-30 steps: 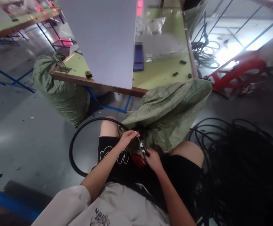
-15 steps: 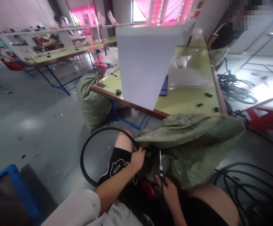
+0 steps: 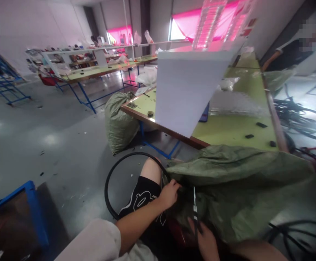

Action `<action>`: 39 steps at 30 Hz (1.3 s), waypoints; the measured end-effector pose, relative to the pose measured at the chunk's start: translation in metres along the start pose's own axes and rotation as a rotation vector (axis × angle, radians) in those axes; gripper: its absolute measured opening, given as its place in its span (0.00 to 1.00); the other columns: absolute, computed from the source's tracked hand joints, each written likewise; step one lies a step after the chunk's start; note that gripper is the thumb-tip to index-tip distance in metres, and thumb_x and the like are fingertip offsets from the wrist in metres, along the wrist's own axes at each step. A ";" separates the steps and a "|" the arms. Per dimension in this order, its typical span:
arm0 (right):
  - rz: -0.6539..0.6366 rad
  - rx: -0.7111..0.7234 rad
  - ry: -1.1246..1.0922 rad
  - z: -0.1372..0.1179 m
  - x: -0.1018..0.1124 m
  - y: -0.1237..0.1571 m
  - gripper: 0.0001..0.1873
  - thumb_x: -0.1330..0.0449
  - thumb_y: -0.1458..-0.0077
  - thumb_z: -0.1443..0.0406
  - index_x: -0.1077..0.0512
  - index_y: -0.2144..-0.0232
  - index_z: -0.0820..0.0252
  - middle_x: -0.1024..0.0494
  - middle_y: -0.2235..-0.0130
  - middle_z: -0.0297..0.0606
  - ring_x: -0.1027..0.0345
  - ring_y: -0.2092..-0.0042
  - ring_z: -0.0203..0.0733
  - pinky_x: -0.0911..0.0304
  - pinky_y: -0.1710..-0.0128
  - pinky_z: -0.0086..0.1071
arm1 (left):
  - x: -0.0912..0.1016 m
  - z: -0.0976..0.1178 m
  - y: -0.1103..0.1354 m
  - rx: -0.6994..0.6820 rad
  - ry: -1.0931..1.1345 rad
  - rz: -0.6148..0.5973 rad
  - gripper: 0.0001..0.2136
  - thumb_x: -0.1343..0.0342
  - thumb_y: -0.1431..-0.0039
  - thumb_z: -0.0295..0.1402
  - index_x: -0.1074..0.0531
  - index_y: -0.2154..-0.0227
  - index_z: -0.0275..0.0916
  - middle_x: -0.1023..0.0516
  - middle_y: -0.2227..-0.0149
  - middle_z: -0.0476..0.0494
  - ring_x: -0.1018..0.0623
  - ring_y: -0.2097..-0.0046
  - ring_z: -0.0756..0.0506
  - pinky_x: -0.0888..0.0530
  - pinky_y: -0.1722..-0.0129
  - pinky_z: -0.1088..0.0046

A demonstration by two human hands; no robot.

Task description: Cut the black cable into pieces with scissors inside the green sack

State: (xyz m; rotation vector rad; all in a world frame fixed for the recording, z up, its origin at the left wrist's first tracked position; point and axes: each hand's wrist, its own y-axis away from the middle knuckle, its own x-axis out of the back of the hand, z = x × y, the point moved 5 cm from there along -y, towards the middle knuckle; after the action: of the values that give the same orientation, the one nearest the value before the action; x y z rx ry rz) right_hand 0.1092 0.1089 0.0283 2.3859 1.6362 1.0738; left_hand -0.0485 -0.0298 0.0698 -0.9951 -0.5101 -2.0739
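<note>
My left hand (image 3: 171,193) is closed at the end of a thick black cable (image 3: 106,188), by the opening of a green woven sack (image 3: 236,188). The cable arches in a big loop out to the left of my knee and back. My right hand (image 3: 205,237), lower and to the right, grips a slim black piece with white bands and a narrow silvery tip (image 3: 194,197). The tip points up and away from me, in front of the sack. Whether this is a cable end or a tool I cannot tell. Shadow hides what lies between my hands.
A table (image 3: 234,136) with a white panel (image 3: 185,90) stands ahead. A tied, full sack (image 3: 119,123) leans by its left corner. Coiled black cables (image 3: 296,235) lie at right on the floor. A blue-framed crate (image 3: 35,214) is at lower left. A person (image 3: 285,58) stands far right.
The view has swung left and up, so everything sits further right and lower. Both hands keep their hold, with little change between them.
</note>
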 end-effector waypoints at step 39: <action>0.161 0.147 -0.069 -0.021 0.006 0.010 0.26 0.44 0.46 0.48 0.32 0.56 0.62 0.29 0.57 0.44 0.33 0.56 0.46 0.36 0.54 0.39 | -0.009 0.013 -0.006 -0.136 -0.030 -0.127 0.12 0.53 0.35 0.41 0.30 0.54 0.45 0.29 0.57 0.46 0.24 0.59 0.47 0.29 0.58 0.73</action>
State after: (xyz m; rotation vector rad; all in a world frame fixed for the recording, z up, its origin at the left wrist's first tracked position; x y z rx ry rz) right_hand 0.1061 0.1032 0.0517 2.6556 1.5764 0.9094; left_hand -0.0435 -0.0136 0.0702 -1.0990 -0.4626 -2.2339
